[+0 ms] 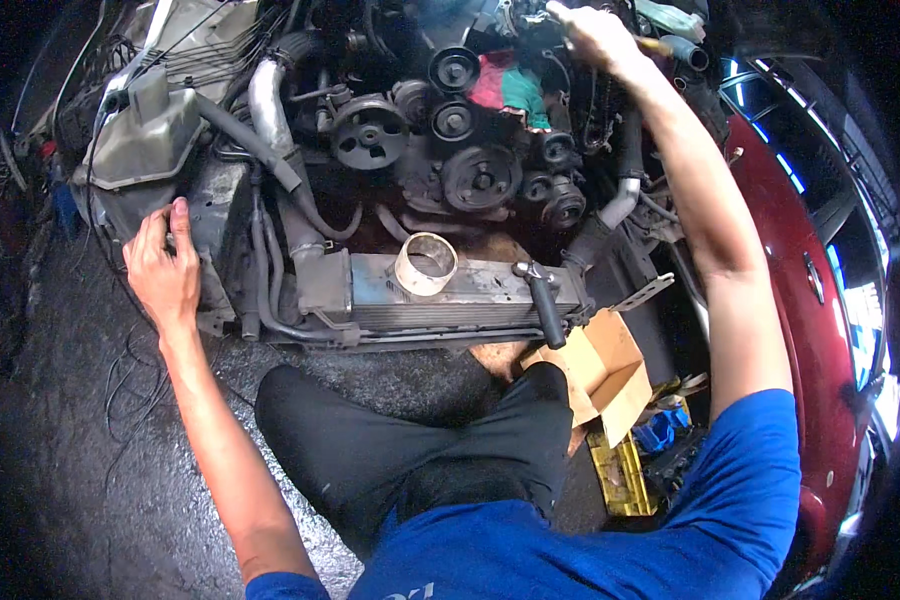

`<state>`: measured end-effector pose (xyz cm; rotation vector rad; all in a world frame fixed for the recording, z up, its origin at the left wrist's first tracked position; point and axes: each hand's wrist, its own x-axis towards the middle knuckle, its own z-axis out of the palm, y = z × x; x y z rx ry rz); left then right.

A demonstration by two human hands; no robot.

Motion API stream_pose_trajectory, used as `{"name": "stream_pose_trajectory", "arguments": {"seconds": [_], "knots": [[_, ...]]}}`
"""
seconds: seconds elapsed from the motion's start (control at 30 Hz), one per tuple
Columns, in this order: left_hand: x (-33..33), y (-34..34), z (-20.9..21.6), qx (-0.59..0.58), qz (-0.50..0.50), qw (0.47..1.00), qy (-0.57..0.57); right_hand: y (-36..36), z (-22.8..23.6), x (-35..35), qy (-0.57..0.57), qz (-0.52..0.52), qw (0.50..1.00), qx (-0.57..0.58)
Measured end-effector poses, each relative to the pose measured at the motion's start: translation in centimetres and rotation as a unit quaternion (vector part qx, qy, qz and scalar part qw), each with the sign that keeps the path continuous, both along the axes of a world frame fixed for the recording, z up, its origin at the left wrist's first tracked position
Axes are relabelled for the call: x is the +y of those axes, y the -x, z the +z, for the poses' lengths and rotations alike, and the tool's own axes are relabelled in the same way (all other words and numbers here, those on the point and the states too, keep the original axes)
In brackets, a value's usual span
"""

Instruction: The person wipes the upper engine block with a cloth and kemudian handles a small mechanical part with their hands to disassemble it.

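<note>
My right hand (605, 45) reaches far into the engine bay at the top. Its fingers are bent closed at the upper edge of the picture, and whatever they grip is too unclear to name. Close by lies a red and green cloth (510, 88), beside several black pulleys (482, 178). My left hand (165, 265) is at the left by a dark body panel (215, 215), below a whitish plastic reservoir (145, 140). Its thumb is stretched out and its fingers are loosely apart, with nothing visible in them.
On the intercooler (390, 310) stand a cream ring-shaped piece (427, 265) and a ratchet (543, 305) with a black handle. An open cardboard box (605, 370) sits by my knee, near a yellow tray (620, 475). A dark red car panel (770, 230) borders the right.
</note>
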<state>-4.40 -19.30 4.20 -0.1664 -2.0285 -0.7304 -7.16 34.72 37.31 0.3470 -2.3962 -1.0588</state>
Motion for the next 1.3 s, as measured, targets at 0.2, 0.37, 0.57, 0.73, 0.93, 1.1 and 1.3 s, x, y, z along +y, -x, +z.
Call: {"name": "stream_pose_trajectory", "arguments": {"seconds": [0.2,0.37,0.57,0.73,0.93,1.1,1.3], "knots": [[0.1,0.1,0.1,0.027,0.014,1.000,0.003,3.2,-1.8,1.6,0.574,0.103,0.813,-0.008],[0.2,0.1,0.0,0.019,0.020,1.000,0.001,1.1,-0.6,0.0,0.040,0.066,0.995,0.065],[0.2,-0.1,0.3,0.007,0.012,1.000,-0.001,1.4,-0.5,-1.0,0.248,0.114,0.961,0.051],[0.2,-0.2,0.3,-0.002,0.020,1.000,0.004,3.8,-1.6,1.1,0.525,0.072,0.848,0.025],[0.3,0.1,-0.1,0.017,0.022,1.000,-0.005,2.5,-1.3,0.2,0.350,0.083,0.930,0.074],[0.2,0.3,0.0,0.018,0.025,1.000,0.000,1.6,-1.6,-0.4,0.347,0.081,0.930,0.094],[0.0,0.7,-0.5,0.028,0.037,0.999,0.018,-1.3,-4.6,0.3,0.461,0.029,0.885,0.057]]}}
